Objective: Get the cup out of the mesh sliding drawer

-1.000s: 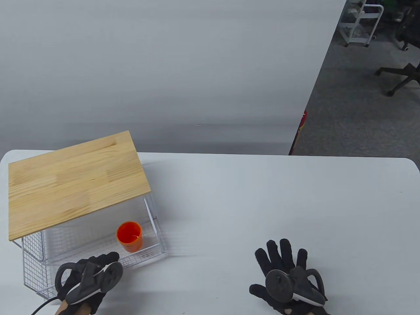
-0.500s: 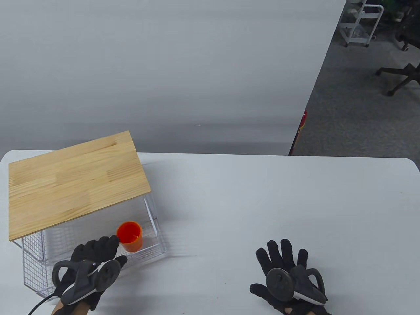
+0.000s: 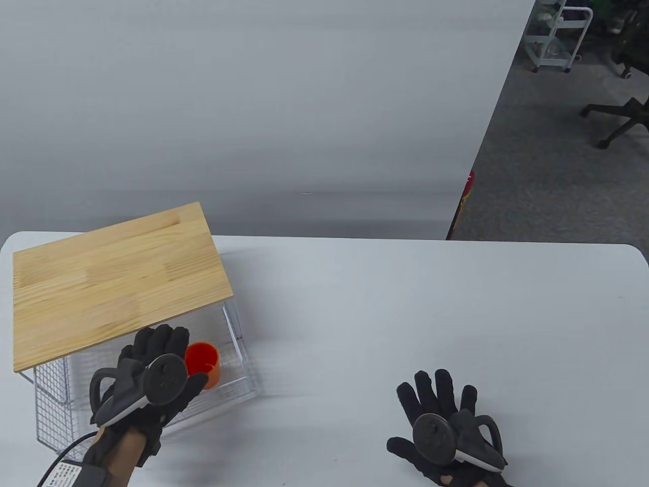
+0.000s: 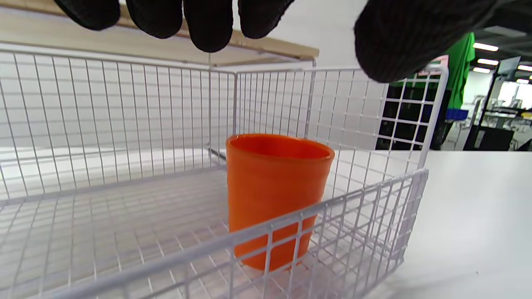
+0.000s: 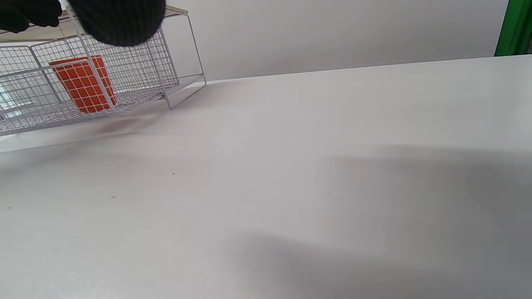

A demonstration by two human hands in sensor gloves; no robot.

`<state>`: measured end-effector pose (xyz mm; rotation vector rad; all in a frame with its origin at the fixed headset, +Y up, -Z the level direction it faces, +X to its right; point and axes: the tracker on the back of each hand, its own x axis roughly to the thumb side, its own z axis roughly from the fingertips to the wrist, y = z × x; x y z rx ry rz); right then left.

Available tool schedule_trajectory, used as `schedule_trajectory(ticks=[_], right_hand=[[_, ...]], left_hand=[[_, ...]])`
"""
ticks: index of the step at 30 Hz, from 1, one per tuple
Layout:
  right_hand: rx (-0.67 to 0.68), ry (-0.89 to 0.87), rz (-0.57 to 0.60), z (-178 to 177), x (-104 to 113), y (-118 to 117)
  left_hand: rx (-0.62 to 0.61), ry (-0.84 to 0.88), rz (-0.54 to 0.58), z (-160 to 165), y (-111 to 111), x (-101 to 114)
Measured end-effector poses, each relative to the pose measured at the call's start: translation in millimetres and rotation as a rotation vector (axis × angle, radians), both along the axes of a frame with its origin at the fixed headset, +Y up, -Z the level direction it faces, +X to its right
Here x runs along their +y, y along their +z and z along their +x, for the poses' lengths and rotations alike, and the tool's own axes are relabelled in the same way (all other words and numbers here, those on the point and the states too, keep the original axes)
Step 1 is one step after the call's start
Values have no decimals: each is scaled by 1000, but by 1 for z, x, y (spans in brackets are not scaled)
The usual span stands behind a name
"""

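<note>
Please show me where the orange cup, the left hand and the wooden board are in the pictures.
orange cup (image 4: 274, 195): left wrist view, on its side wall.
left hand (image 3: 147, 370): table view, on the middle of the glove.
wooden board (image 3: 111, 279): table view, on its top face.

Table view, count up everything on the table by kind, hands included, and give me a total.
Orange cup: 1
White mesh sliding drawer, pulled out: 1
Wooden top over the drawer's rack: 1
Gloved hands: 2, left hand above the cup, right hand flat on the table
Total: 5
</note>
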<state>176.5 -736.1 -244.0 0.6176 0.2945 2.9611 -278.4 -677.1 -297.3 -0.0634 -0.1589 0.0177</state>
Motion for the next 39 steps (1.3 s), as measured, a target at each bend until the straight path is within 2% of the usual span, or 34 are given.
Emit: schedule_trajectory(ticks=[15,22,26,30,39], right_hand=[[1,-4,12,1,3,1],[-6,-10,9,2,3,1],[-8,-10,5,3,3,1],[-7,-8,0,3,3,1],[-10,-10,7,3,4,1]], left_hand=[[77,37,-285,4,-43,-28],[68,22,-298,7,-51,-34],[56,0,-257,10,-52,-35],[57,1,-277,11,-52,-36],[33,-13,-194,12,-48,-29]])
